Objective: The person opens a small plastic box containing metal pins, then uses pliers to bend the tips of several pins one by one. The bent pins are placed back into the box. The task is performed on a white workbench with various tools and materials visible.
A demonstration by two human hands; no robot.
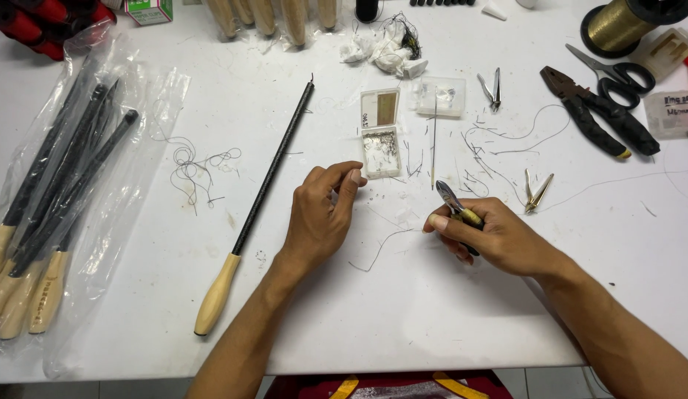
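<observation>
- Steel-jawed small cutters (456,209) sit gripped in the right hand (499,240), mid-frame on the white counter (403,310).
- Left hand (322,214) pinches thumb to fingertips; whatever it holds is too small to tell.
- Risk: a knock could spill the open clear box (379,133) of tiny metal pieces just above.
- Plastic bag (78,192), left, holds wooden-handled rods.

The left hand (323,210) rests on the white table (403,310) with its fingers curled, thumb and finger pinched together. Whether it holds something tiny is too small to tell. Just past it lies an open little box (380,134) of small metal bits. The right hand (499,238) grips small cutters (458,209). A long black rod (264,193) with a wooden handle lies left of the left hand.
</observation>
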